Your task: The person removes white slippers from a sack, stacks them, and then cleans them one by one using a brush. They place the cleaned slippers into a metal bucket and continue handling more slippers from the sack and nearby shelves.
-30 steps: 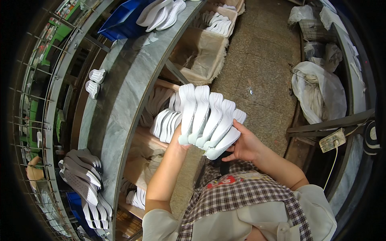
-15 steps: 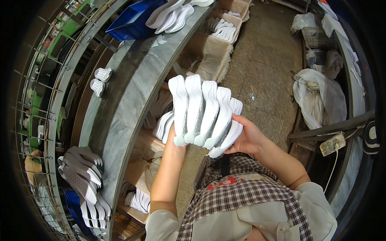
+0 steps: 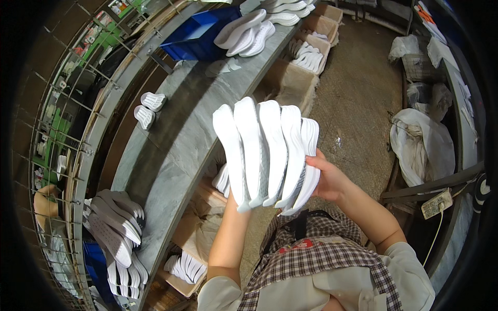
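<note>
Several white shoe soles [image 3: 273,145], fanned side by side, are held up in front of me with greyish rims along their edges. My right hand [image 3: 329,178] grips the right end of the bunch, its thumb lying along the outermost sole. At the lower left of the bunch is my left hand [image 3: 233,206], closed against the soles; most of its fingers are hidden behind them. A few more white soles [image 3: 221,180] show below and to the left of the bunch, beside the bench edge.
On the grey bench [image 3: 171,147] at left lie two small white pieces [image 3: 150,106], grey and white soles [image 3: 111,223] and a blue crate [image 3: 199,39]. Cloth-lined bins [image 3: 290,83] stand along its edge. A wire grille [image 3: 98,111] runs behind; a power strip [image 3: 437,204] hangs at right.
The bunch of soles has turned so that their broad white faces show more and their lower tips tuck in. Both hands keep hold. The whole view has shifted, moving the bench rightward in the picture.
</note>
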Demonstrator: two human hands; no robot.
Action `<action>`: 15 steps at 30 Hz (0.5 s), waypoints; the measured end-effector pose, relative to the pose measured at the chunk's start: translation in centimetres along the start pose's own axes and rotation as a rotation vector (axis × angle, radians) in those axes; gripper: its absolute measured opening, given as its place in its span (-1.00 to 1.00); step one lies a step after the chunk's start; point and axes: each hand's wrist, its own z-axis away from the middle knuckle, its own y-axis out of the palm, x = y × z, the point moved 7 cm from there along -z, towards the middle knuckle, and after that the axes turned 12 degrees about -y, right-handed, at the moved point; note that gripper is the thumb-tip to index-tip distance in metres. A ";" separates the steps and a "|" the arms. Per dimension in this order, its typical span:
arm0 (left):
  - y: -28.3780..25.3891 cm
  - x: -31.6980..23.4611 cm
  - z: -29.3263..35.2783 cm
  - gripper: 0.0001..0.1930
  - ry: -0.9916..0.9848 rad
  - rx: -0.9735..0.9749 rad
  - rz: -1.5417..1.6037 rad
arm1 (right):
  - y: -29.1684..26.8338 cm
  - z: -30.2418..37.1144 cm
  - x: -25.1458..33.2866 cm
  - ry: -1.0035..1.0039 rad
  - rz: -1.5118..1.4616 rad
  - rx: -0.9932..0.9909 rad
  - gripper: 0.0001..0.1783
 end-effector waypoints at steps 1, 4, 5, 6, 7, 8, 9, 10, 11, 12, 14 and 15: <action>-1.5 -0.3 0.0 -0.62 0.006 -0.121 -0.042 | 0.6 -0.6 0.3 -0.023 0.046 0.007 0.11; -5.0 -1.1 -0.3 -0.57 -0.043 -0.121 0.119 | 2.3 -2.9 0.8 -0.068 0.134 0.000 0.14; -6.9 -1.3 -0.4 -0.57 -0.080 -0.230 0.130 | 2.8 -3.9 0.8 -0.071 0.147 -0.002 0.14; -7.9 -2.1 -1.4 -0.56 -0.052 -0.187 0.098 | 3.5 -5.1 0.6 -0.070 0.159 -0.001 0.13; -8.9 -3.2 -2.8 -0.56 -0.022 -0.149 0.066 | 4.0 -6.3 0.3 -0.063 0.171 -0.012 0.13; -9.9 -4.4 -4.0 -0.55 0.008 -0.113 0.031 | 4.9 -7.6 0.1 -0.060 0.158 0.020 0.12; -10.7 -5.6 -4.9 -0.55 0.035 -0.076 -0.003 | 5.8 -9.0 -0.2 -0.049 0.183 0.049 0.12; -11.1 -6.8 -5.3 -0.55 0.130 -0.022 -0.077 | 6.4 -10.6 -0.2 -0.034 0.205 0.056 0.11; -11.8 -8.4 -6.0 -0.55 0.191 -0.040 -0.127 | 7.0 -12.3 -0.1 -0.021 0.234 0.043 0.11; -12.4 -9.9 -6.7 -0.55 0.248 -0.052 -0.179 | 8.0 -14.2 0.1 -0.036 0.233 0.057 0.10; -12.9 -13.1 -8.5 -0.55 0.331 -0.072 -0.276 | 10.2 -18.1 1.3 -0.069 0.226 0.134 0.10; -13.3 -14.8 -9.3 -0.55 0.363 -0.090 -0.320 | 11.1 -20.0 1.9 -0.091 0.211 0.163 0.11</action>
